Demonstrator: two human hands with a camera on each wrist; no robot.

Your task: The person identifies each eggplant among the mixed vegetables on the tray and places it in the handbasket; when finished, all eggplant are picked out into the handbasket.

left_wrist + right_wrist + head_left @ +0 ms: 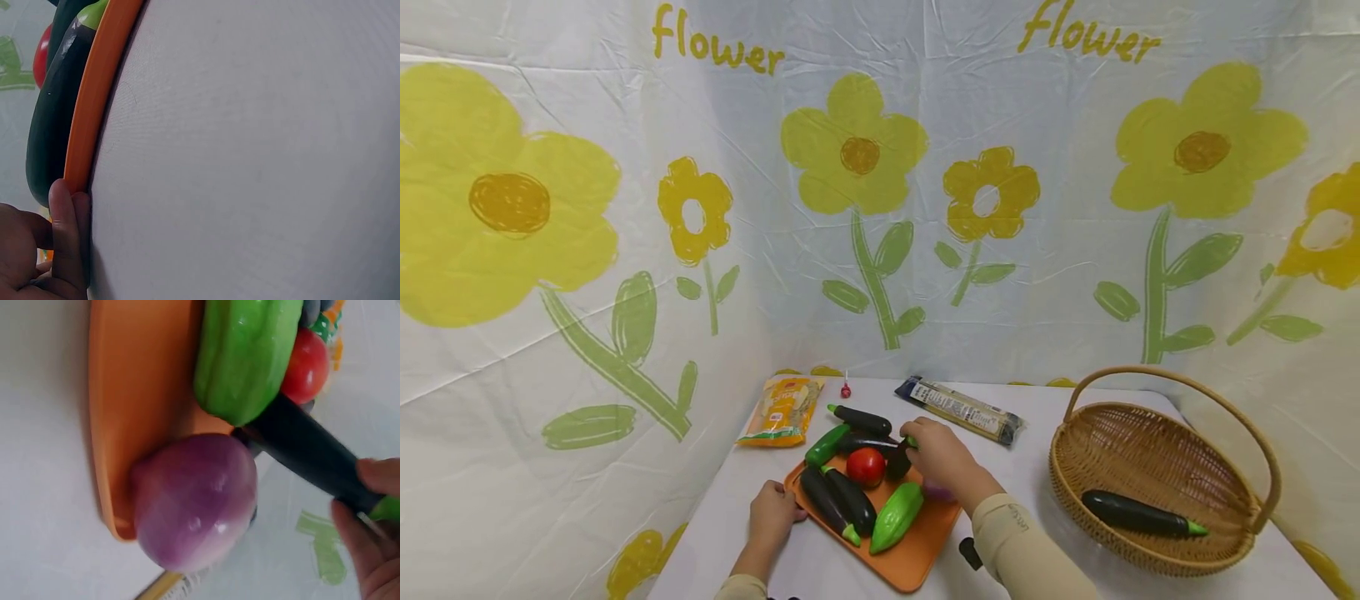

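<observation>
An orange tray [917, 568] lies on the white table, and my left hand [772, 514] grips its left edge, fingers at the rim [84, 144]. Between thumb and fingers, my right hand [942, 454] pinches a dark eggplant [312, 450] by its green stem end, tilted over the tray's far right side. On the tray are a red tomato [866, 467], a light-green ridged vegetable [897, 517], a dark-green pepper [826, 447] and several other eggplants [824, 498]. A purple onion [197, 503] sits at the tray's right corner, mostly hidden by my right arm in the head view.
A wicker basket [1075, 517] with an eggplant [1138, 514] inside stands on the right. At the back are a yellow snack bag [784, 412], a red lollipop [846, 389] and a long clear-and-dark packet [961, 408]. A flower-printed cloth hangs behind the table.
</observation>
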